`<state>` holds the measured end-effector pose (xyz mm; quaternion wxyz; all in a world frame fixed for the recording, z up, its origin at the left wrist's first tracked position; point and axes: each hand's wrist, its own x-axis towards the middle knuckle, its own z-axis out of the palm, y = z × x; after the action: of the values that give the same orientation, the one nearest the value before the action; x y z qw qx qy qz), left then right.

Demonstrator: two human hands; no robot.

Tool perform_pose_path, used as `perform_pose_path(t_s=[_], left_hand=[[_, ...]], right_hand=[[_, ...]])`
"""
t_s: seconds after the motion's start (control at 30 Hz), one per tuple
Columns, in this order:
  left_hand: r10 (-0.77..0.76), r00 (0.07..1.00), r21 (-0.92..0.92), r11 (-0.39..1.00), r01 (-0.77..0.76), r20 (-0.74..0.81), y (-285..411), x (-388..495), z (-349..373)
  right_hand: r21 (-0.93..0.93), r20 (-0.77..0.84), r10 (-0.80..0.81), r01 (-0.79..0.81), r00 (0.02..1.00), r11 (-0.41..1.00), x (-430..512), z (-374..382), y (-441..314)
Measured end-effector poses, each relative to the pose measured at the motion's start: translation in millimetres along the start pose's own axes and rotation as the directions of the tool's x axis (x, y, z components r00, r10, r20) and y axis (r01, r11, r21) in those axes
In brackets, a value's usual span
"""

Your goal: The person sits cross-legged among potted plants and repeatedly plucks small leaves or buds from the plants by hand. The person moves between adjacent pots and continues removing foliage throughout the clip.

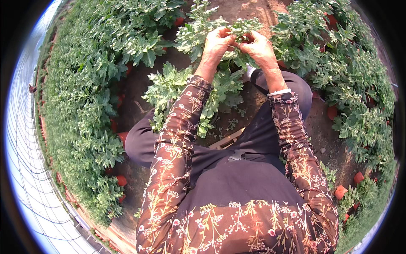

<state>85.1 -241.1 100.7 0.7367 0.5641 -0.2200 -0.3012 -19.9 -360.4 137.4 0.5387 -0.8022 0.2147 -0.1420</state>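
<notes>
A leafy chrysanthemum plant (226, 87) stands on the soil between my bent legs. At its far top, a cluster of small pale buds (243, 26) sits between my two hands. My left hand (219, 44) pinches the cluster from the left with thumb and fingers. From the right, my right hand (259, 48) grips the same cluster, the two thumbs close together just below the buds. The fingertips are partly hidden among buds and leaves. Another leafy shoot (169, 82) spreads left of my left forearm.
Dense rows of potted chrysanthemums (85, 104) flank me, the other row (342, 73) on the right. Orange-red pots (341, 192) show under the foliage. A slatted wooden piece (226, 139) lies beneath me. Bare soil (258, 11) runs ahead; a curved greenhouse wall (30, 158) rises far left.
</notes>
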Motion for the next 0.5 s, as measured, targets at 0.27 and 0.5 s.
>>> perform_pose_path(t_s=[0.27, 0.5], left_hand=[[0.037, 0.995, -0.068, 0.997, -0.043, -0.092, -12, -22, 0], [0.106, 0.962, -0.099, 0.986, -0.135, -0.253, -20, -51, 14]], right_hand=[[-0.233, -0.053, -0.058, 0.044, 0.997, 0.972, -9, 10, 6], [-0.403, -0.046, -0.052, 0.029, 0.998, 0.915, -21, 25, 20]])
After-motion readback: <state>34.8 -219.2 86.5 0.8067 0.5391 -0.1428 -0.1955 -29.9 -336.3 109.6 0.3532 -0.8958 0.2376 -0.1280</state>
